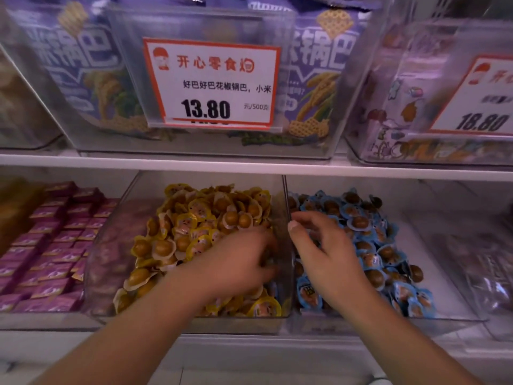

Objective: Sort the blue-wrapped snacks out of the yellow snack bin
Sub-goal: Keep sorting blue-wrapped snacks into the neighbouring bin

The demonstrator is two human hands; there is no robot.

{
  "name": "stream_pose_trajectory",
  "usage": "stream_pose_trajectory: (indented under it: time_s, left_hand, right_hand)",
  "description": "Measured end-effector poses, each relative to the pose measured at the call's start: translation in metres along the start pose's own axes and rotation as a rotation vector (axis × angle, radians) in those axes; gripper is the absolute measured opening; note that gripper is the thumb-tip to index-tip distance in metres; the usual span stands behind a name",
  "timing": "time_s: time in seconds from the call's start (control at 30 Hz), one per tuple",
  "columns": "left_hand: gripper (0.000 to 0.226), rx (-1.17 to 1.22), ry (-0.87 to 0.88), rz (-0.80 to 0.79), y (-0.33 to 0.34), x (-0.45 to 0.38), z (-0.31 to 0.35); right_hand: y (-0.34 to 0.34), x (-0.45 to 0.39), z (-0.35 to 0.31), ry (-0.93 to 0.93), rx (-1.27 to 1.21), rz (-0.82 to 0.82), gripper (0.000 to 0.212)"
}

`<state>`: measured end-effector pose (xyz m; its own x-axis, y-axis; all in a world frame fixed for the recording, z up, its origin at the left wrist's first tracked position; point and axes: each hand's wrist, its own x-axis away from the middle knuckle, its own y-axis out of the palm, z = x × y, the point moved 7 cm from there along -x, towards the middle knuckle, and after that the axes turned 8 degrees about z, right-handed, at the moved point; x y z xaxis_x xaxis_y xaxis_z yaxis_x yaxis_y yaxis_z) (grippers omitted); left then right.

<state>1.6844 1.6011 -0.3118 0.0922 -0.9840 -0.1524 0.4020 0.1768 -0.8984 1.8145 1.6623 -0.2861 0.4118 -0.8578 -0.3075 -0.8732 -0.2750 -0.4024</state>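
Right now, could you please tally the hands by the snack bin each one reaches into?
Yellow snack bin: 1, the left hand
Blue snack bin: 1, the right hand
Total: 2 hands

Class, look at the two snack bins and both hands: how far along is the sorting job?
Done: the yellow snack bin shows almost only yellow packs. In hand: the left hand digs in it; the right hand hovers over the blue-wrapped snacks. Left: one blue-edged pack beside the divider.
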Motion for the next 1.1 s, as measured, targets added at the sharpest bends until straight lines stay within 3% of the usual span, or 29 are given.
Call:
stream_pose_trajectory:
  time_s: [0.07,0.17,0.23,0.3,0.47,0.6,0.7,0.8,0.97,1.03,1.1]
  left_hand:
    - [0.043,0.071,-0.029,-0.137,0.022,0.003,0.004]
    - [0.087,-0.174,-0.056,-0.27,0.036,0.006,-0.01]
    - [0.099,-0.249,-0.088,-0.317,0.035,0.004,-0.014]
    - [0.091,-0.242,-0.067,-0.304,0.037,0.001,-0.012]
    - [0.042,-0.196,0.023,-0.166,0.039,0.004,0.004]
    - [0.014,0.085,-0.059,-0.12,0.022,0.001,-0.001]
    - [0.011,0.359,-0.251,0.048,-0.007,-0.003,-0.019]
    - [0.007,0.589,-0.402,0.313,-0.036,0.007,-0.039]
    - [0.011,1.079,-0.604,0.642,-0.048,0.054,-0.05]
    - [0.013,1.016,-0.541,0.863,-0.065,0.075,-0.04]
    - [0.013,0.79,-0.381,1.003,-0.088,0.089,-0.016]
  right_hand:
    - [0.001,0.0,0.002,0.013,-0.017,0.005,0.01]
    - [0.001,0.001,0.004,0.025,-0.029,0.001,0.022]
    - [0.001,0.001,0.005,0.031,-0.032,-0.004,0.026]
    - [0.002,0.001,0.006,0.038,-0.041,-0.01,0.023]
    - [0.003,0.002,0.004,0.049,-0.05,-0.022,0.022]
    - [0.002,0.0,0.003,0.048,-0.016,-0.019,0.021]
    - [0.0,-0.001,-0.001,0.025,-0.02,0.006,0.02]
    - [-0.005,-0.001,-0.007,-0.051,0.002,0.063,0.02]
    - [-0.006,0.008,-0.06,-0.418,0.091,0.169,0.025]
    - [0.006,0.021,-0.08,-0.499,0.031,0.129,0.027]
    - [0.026,0.033,-0.089,-0.376,-0.129,0.018,0.031]
